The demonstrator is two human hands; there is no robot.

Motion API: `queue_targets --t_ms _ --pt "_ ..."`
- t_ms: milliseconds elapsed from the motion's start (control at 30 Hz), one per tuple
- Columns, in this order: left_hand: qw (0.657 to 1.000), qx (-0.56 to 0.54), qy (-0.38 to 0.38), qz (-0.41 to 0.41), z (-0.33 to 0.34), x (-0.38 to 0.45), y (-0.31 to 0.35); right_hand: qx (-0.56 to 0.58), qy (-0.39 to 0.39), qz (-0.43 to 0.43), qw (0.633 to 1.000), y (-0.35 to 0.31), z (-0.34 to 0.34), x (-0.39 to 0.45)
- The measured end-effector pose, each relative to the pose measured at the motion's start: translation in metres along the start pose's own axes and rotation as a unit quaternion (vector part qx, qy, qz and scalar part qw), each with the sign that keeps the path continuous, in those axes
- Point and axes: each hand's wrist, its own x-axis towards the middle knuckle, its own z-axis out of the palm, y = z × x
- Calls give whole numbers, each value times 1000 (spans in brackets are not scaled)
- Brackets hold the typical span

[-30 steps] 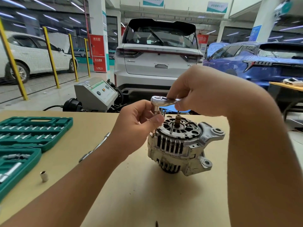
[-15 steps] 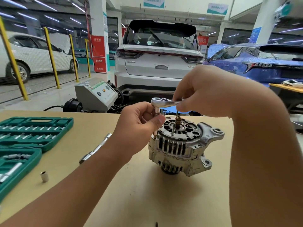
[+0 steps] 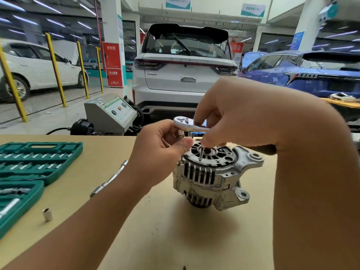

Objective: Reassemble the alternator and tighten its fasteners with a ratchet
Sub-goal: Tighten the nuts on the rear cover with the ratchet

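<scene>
Near the counter's far edge, the alternator (image 3: 212,172) stands with its bolts pointing up, so the ratchet (image 3: 187,124) can reach them from above. The right hand (image 3: 233,112) grips the ratchet's handle. The left hand (image 3: 161,151) pinches the socket under its head to keep it straight.

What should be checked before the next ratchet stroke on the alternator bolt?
1. Ratchet held by right hand: ok.
2. Left hand grip pinching the socket extension under the ratchet head: ok.
3. Socket seated on the fastener: cannot tell, the left hand hides it.
4. Alternator upright and flat on the table: ok.
5. Alternator clamped against turning: not ok, it stands free.
6. Loose socket and bar apart from the alternator: ok.
</scene>
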Motion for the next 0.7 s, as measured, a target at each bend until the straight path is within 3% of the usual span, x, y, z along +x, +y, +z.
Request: queue_targets --t_ms 267,400,567,700 --pt "999 11 -45 -22 -18 9 -2 -9 31 -2 999 4 12 15" --pt "999 -2 -38 -17 -12 7 -2 20 3 -5 1000 8 8 10" --pt "1000 -6 -29 -4 -4 4 -1 -12 31 13 999 4 10 13" --pt "998 -65 -16 -20 -3 4 -2 -30 1 -2 1000 -3 7 7"
